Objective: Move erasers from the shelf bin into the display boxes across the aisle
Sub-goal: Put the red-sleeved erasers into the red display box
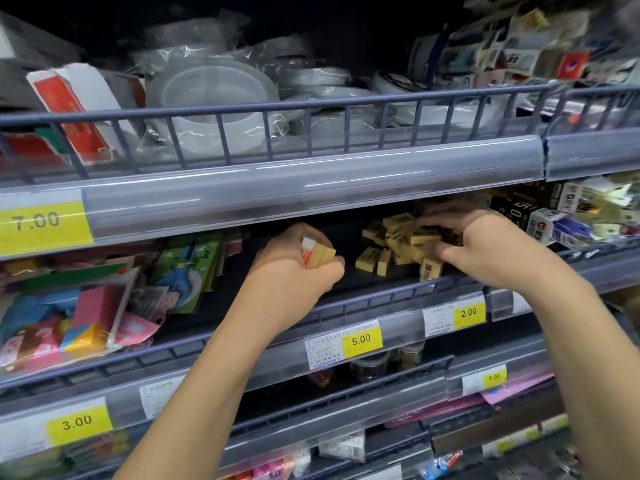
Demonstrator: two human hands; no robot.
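We note dim shelf recesses, glare streaks on the clear price rail (311, 188), wide-angle bending at the edges, and blur at upper right.

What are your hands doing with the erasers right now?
Left hand grips a few erasers. Right hand digging in eraser pile on shelf. Nothing blocking.

Bare shelf floor (349, 277) between both hands.

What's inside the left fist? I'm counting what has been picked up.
The left hand grips about two tan erasers, one showing a red-and-white end. Any more deeper in the palm are covered by fingers.
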